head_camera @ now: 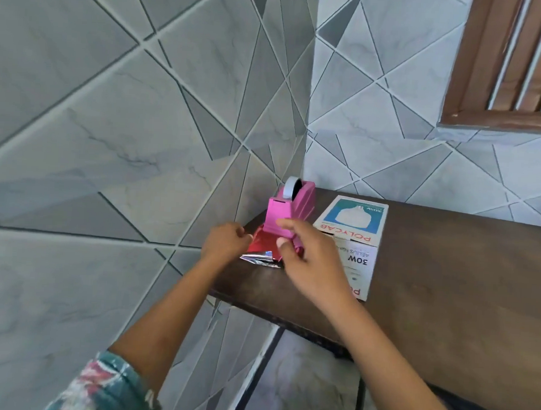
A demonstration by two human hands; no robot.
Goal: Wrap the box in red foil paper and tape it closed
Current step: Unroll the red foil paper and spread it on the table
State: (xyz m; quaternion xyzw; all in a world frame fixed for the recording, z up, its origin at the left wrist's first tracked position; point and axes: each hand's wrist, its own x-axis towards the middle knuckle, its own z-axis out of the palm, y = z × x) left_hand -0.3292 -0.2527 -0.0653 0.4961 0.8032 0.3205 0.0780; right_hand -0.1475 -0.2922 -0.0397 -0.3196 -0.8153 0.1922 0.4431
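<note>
My left grip (226, 241) pinches crinkled red foil paper (262, 255) at the dark wooden tabletop's (447, 276) left edge; I cannot tell whether my right grip (313, 260) holds the pink plastic tape dispenser (280, 212).

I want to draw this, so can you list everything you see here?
tape dispenser: one, pink, on the table by the wall corner, grey-white roll in it
foil paper: one piece, red and silver, lying at the dispenser's foot
box: one, white with blue picture, right of the dispenser
table: one, dark brown
wall tiles: many, grey
window frame: one, brown, upper right
sleeve: one, flowered, lower left
hands: two, left hand at the foil, right hand at the dispenser; grip unclear
</note>
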